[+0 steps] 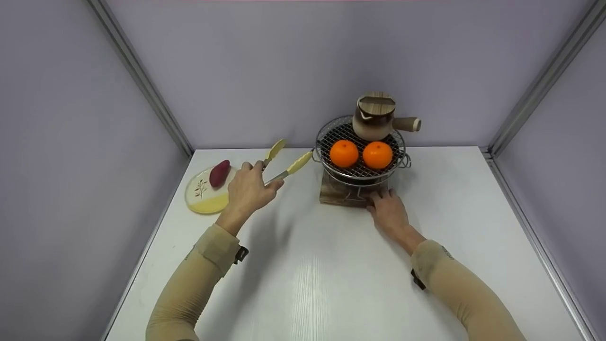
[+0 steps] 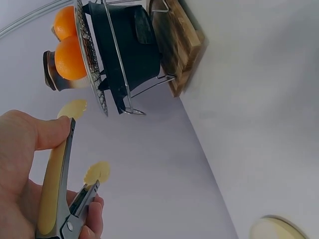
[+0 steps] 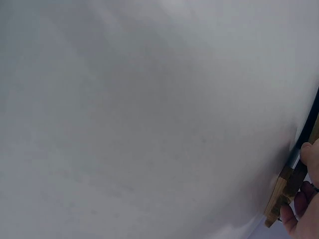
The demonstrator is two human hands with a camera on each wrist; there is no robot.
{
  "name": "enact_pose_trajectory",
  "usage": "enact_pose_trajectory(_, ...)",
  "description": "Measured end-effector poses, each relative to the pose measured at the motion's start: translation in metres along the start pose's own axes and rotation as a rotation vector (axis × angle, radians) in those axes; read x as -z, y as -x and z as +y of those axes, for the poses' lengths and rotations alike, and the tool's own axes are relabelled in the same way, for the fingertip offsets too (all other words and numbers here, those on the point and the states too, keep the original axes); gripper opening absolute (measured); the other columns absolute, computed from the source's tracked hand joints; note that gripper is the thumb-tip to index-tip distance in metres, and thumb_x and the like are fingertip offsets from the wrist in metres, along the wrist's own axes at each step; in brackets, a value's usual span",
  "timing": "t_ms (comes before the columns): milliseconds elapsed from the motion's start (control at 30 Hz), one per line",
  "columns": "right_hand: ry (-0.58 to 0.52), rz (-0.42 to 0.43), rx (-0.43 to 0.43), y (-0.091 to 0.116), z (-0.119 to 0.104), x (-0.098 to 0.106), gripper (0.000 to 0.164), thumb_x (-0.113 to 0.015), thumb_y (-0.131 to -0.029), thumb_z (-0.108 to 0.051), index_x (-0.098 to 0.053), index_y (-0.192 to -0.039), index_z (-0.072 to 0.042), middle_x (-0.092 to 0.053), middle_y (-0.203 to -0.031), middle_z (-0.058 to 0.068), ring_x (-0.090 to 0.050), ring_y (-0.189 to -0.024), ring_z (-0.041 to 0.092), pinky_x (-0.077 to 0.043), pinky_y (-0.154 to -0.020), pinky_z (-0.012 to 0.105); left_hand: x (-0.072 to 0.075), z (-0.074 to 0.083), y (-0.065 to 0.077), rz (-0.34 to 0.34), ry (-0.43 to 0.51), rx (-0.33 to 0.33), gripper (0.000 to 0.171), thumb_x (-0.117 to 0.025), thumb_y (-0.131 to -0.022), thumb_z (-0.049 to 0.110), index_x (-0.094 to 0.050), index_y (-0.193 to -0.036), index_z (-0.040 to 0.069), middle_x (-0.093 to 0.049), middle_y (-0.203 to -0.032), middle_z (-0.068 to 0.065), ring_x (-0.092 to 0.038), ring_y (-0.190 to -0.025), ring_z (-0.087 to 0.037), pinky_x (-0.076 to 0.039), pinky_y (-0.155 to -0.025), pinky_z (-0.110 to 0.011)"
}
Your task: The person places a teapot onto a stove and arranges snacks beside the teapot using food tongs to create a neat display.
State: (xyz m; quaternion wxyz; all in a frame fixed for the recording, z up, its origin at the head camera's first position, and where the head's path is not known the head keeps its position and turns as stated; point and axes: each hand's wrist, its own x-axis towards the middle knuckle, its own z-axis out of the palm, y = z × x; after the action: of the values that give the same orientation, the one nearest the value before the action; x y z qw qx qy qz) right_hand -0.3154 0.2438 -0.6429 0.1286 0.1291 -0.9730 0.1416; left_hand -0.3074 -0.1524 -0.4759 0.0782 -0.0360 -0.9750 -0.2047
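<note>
My left hand [image 1: 251, 189] holds food tongs [image 2: 54, 184] with yellow tips, their arms spread apart and nothing between them. My right hand [image 1: 389, 215] grips the front right edge of the wooden base [image 1: 331, 193], thumb and fingers on the wood in the right wrist view. On that base stands a dark stove [image 2: 127, 50] in a wire frame, topped by a round mesh grill [image 1: 338, 130]. Two oranges [image 1: 344, 154] sit side by side on the mesh. Behind them is a brown-and-cream pot [image 1: 369, 129] with a wooden lid and a side handle pointing right.
Left of the tongs, a cream-and-yellow plate [image 1: 204, 204] carries a dark red sweet potato [image 1: 219, 174]. Grey walls [image 1: 265, 71] enclose the back and both sides of the white table [image 1: 303, 274]. The grill stands near the back wall.
</note>
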Motion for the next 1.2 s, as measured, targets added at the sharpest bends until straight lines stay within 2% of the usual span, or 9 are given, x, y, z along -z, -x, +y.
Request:
enact_pose_trajectory(233,0.008,0.01,0.024,-0.001,0.001,-0.002,0.042,-0.083,-0.102,-0.019,-0.067,-0.137,-0.002,-0.064,-0.144,0.029,-0.061,-0.122,0.051,-0.055,-0.105,0.062,0.002,-0.006,0.0,-0.001,0.013,0.025,0.074,-0.077,-0.098,0.058,-0.066,-0.149,0.005,-0.068,-0.123,-0.022,-0.068,-0.106,-0.04,-0.058,-0.087,-0.056)
enact_pose_trajectory(433,0.004,0.012,0.031,-0.001,0.001,-0.002,0.041,-0.082,-0.102,-0.019,-0.068,-0.136,-0.002,-0.065,-0.142,0.029,-0.062,-0.121,0.051,-0.054,-0.106,0.062,0.002,-0.01,0.0,0.008,0.006,0.029,0.074,-0.077,-0.098,0.058,-0.066,-0.146,0.004,-0.067,-0.119,-0.02,-0.065,-0.105,-0.038,-0.055,-0.088,-0.055)
enact_pose_trajectory(800,-0.002,0.019,0.019,0.0,0.002,-0.002,0.039,-0.083,-0.101,-0.019,-0.068,-0.133,-0.001,-0.067,-0.135,0.027,-0.062,-0.116,0.049,-0.056,-0.1,0.062,0.002,-0.022,0.003,0.04,-0.018,0.046,0.078,-0.078,-0.097,0.058,-0.064,-0.148,0.001,-0.068,-0.126,-0.027,-0.07,-0.116,-0.046,-0.059,-0.095,-0.062)
enact_pose_trajectory(1200,-0.011,0.021,0.003,0.001,0.001,-0.002,0.035,-0.082,-0.102,-0.018,-0.069,-0.129,0.0,-0.067,-0.13,0.026,-0.061,-0.112,0.048,-0.056,-0.096,0.061,0.002,-0.037,0.004,0.045,-0.042,0.097,0.085,-0.077,-0.096,0.061,-0.06,-0.153,0.0,-0.064,-0.127,-0.026,-0.07,-0.113,-0.048,-0.058,-0.092,-0.062)
